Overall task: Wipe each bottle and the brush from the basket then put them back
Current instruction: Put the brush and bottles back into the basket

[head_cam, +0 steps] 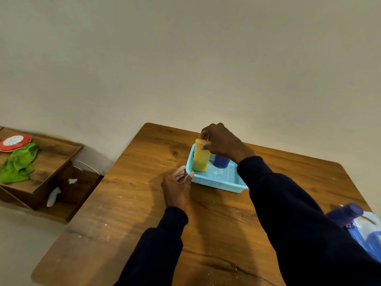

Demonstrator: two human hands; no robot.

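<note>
The right hand (222, 143) reaches over the light-blue basket (216, 183) and pinches the cap end of the yellow bottle (201, 159) between thumb and curled fingers (205, 134). The bottle stands upright in the basket's left end, just beside a dark blue bottle (221, 162). The left hand (177, 183) rests on the counter (206, 228) at the basket's near-left corner, its fingers curled round a pale cloth (181, 169) and its thumb at the rim.

Whether the bottle is going out or coming back cannot be told from this view, but either way the same care applies. A grip this high on a tall bottle lets the base swing, so the move should run straight up or down, clear of the blue bottle and the basket wall. The left thumb is well placed to steady the light basket against sliding. If wiping follows, bring the bottle to the cloth hand, low over the counter.
</note>
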